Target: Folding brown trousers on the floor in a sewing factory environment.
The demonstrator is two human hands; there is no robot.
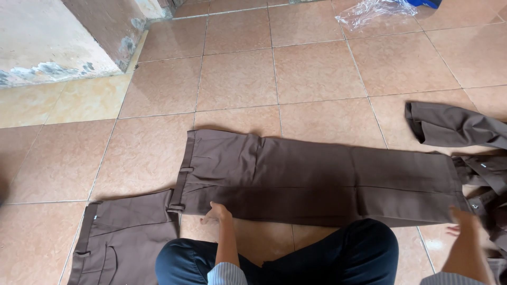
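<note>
1. Brown trousers lie flat and folded lengthwise on the tiled floor, across the centre of the view. Waistband with belt loops at 9 o'clock, hems toward 3 o'clock.
2. Left hand rests on the lower edge of the trousers just right of the waistband, at about 6 o'clock. Fingers point away from the camera and lie close together on the cloth; whether they pinch the edge, cannot tell.
3. Right hand sits at the hem end, 4 o'clock, motion-blurred. Fingers look loosely spread over the cloth; grip cannot be made out.
4. Both forearms come up from the bottom edge; striped sleeve cuffs are cut off by the frame.
5. A knee in dark blue trousers fills the 6 o'clock area between the arms and hides the floor there.
6. A second brown garment lies at 7 o'clock, just beside the waistband, partly cut off at the bottom.
7. More brown cloth is heaped at 3 o'clock, running out of frame; the pieces cannot be told apart.
8. Crumpled clear plastic bag at 1 o'clock, top cut off.
9. Worn wall base at 11 o'clock.
</note>
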